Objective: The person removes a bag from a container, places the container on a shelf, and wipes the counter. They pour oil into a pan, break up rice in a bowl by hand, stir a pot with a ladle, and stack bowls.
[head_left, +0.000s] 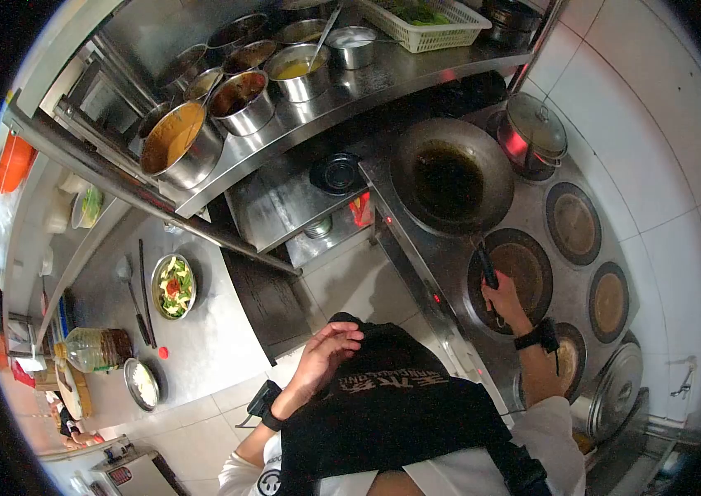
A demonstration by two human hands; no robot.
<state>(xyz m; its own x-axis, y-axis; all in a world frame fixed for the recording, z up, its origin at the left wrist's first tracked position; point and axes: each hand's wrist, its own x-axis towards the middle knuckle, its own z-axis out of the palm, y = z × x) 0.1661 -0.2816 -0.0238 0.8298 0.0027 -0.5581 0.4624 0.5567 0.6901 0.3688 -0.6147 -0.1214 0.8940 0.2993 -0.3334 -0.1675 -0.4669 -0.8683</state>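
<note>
One hand, the right (502, 299), grips the black handle (488, 266) of the wok (413, 159), which sits on the stove (534, 210); its dark liquid (449, 178) is best kept level. The left hand (328, 351), open, is near the apron (392, 422), holding nothing visible.

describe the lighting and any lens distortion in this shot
Head view: fisheye bending bows the wall tiles, with black corners; head view: red cast by the lidded pot; head view: bright sheen on the left counter, while the wok's centre is dark.
</note>
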